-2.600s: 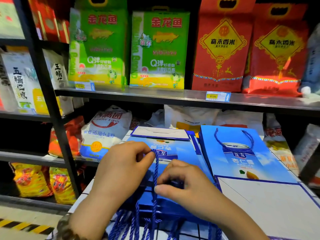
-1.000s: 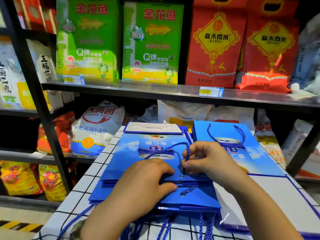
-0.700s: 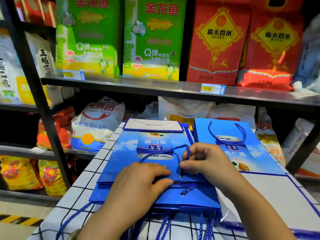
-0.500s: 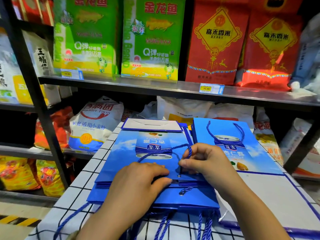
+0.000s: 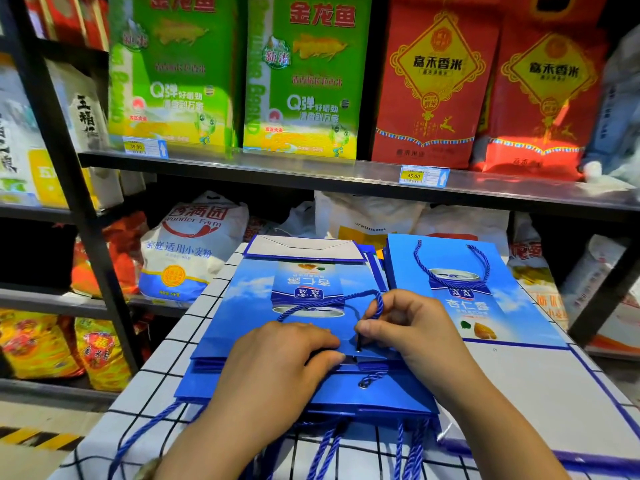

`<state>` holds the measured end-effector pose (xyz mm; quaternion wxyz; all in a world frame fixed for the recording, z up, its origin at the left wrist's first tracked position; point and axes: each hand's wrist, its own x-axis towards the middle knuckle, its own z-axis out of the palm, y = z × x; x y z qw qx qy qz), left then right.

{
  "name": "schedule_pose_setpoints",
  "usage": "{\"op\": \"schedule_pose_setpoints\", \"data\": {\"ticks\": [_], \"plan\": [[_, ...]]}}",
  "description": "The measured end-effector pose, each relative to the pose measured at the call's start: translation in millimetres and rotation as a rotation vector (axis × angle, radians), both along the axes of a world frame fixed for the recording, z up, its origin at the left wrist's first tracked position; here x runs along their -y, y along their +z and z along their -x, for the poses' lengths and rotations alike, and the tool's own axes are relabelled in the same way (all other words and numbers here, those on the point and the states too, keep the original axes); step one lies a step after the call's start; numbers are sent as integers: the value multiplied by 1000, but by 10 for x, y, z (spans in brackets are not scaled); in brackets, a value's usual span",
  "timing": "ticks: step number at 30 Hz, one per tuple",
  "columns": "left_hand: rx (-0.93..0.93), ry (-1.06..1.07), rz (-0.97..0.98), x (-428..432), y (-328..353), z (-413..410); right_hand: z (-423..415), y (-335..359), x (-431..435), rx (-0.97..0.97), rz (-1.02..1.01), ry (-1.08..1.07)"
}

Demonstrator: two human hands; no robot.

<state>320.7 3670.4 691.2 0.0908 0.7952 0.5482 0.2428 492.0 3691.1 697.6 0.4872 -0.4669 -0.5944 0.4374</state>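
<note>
Cords (image 5: 325, 448) from the lower bags (image 5: 398, 400) hung over the table's (image 5: 166, 368) near edge. Beyond them the left hand (image 5: 277, 368) pressed flat on the top paper bag (image 5: 249, 306), which lay mid-table on the stack. The right hand (image 5: 415, 334) pinched the blue cord (image 5: 379, 303) by its tip at the eyelet (image 5: 358, 348). The paper looked light and easily creased and the cord limp, so it was best held near its stiff tip. Earlier, both hands had pinched the cord.
</note>
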Motion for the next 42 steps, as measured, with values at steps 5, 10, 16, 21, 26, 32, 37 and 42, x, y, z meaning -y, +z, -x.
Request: {"op": "schedule_pose_setpoints", "data": {"ticks": [5,10,16,21,26,32,37,42], "plan": [[3,32,-20,3,2,-22,-14,-16,13,224,-82,16],[-44,64,-182,-16,108,-4,-74,131,111,635,-298,159],[-2,58,-399,-6,136,-10,-90,153,98,632,-221,173],[-42,87,-308,109,34,-200,-37,122,103,581,-222,154],[-97,162,-280,71,-22,-247,-19,77,119,558,-228,150],[-58,59,-368,137,-41,-264,-40,51,112,578,-220,161],[-116,42,-228,185,45,-150,-91,109,114,599,-135,314],[-28,50,-208,167,-46,-43,-22,87,-28,875,-159,326]]}}
